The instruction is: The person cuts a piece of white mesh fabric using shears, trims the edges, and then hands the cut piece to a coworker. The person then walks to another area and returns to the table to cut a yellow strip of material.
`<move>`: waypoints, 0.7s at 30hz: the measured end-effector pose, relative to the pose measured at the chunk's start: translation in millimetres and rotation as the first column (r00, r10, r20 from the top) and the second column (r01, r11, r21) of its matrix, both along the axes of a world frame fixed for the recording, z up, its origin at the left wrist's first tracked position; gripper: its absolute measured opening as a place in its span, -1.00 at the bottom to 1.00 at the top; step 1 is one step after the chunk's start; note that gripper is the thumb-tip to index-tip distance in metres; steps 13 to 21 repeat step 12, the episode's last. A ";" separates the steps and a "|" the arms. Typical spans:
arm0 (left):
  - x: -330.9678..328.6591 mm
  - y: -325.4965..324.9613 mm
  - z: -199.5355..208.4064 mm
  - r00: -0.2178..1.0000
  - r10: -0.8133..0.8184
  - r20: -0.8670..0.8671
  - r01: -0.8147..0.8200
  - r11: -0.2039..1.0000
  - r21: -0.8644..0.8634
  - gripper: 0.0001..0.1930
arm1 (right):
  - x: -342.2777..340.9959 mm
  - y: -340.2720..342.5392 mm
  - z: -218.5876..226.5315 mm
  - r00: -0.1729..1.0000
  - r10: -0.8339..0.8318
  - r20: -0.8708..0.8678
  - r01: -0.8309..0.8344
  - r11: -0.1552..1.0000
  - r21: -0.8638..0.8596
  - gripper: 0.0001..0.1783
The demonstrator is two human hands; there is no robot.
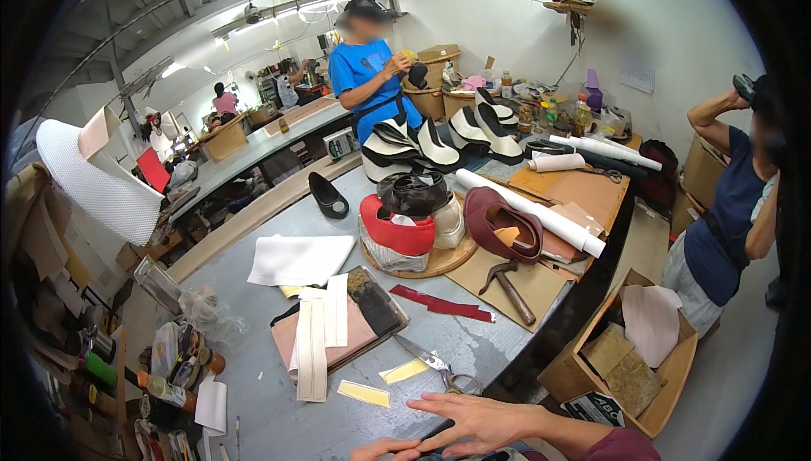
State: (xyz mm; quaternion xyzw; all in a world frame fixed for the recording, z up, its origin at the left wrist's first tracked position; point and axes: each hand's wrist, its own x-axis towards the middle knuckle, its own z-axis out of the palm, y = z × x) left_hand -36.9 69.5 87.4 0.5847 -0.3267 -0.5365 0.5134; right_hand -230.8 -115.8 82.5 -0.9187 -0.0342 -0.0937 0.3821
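My right hand (481,423) is at the table's near edge, palm down, with fingers stretched and spread and nothing visible in them. Beside its fingertips, my left hand (385,449) shows only in part at the lower edge; its grip is hidden. Just beyond the right hand lie scissors (433,360) with dark handles and parted blades. Two small pieces with yellow faces and pale edges, a nearer one (364,393) and a farther one (405,371), lie left of the scissors. Pale stitched strips (312,347) rest across a pinkish board (363,338).
A hammer (509,292) and dark red strip (443,304) lie farther back. Beyond are a round board with red and black pieces (397,229), a black shoe (328,196) and black-and-white shoes (435,148). An open box (583,360) stands right. Two people stand nearby.
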 end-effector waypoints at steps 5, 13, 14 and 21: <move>28.8 -1.7 -1.1 0.944 0.196 0.266 -0.154 0.973 -0.171 -0.83 | 2.8 -14.8 22.5 0.970 -0.111 0.214 0.127 0.990 -0.062 -0.53; 75.5 -8.3 124.1 0.558 0.726 0.403 0.026 0.470 -0.882 -0.82 | -44.5 -45.4 164.8 0.650 -0.267 0.711 0.550 0.812 -0.198 -0.69; 75.5 -8.3 124.1 0.558 0.726 0.403 0.026 0.470 -0.882 -0.82 | -44.5 -45.4 164.8 0.650 -0.267 0.711 0.550 0.812 -0.198 -0.69; 75.5 -8.3 124.1 0.558 0.726 0.403 0.026 0.470 -0.882 -0.82 | -44.5 -45.4 164.8 0.650 -0.267 0.711 0.550 0.812 -0.198 -0.69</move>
